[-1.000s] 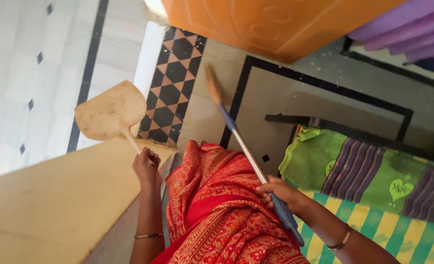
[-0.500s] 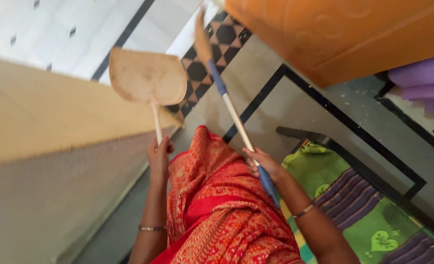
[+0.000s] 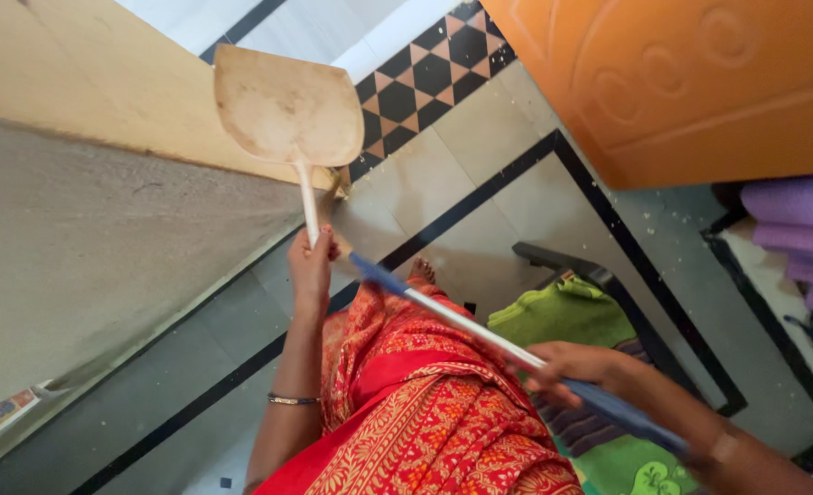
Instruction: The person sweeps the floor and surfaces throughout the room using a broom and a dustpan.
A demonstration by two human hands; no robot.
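Observation:
My left hand (image 3: 310, 266) grips the thin handle of a pale, flat dustpan (image 3: 287, 105), which is held upright in front of the wall corner. My right hand (image 3: 576, 369) is closed around the white and blue stick of a broom (image 3: 461, 321). The stick runs from the lower right up toward the left hand, and its brush end is hidden. Below both hands lies my red patterned garment (image 3: 425, 422), with a bare foot (image 3: 422, 271) showing at its top edge.
A beige wall (image 3: 86, 211) fills the left. An orange door (image 3: 691, 82) stands at the upper right, with purple folded cloth (image 3: 796, 229) beside it. A green striped mat (image 3: 562, 316) lies on the tiled floor (image 3: 480, 156) with black border lines.
The view has swung, and the wall now takes up more of the left. The broom stick has dropped from pointing up toward the door to lying across my lap. The dustpan stays raised.

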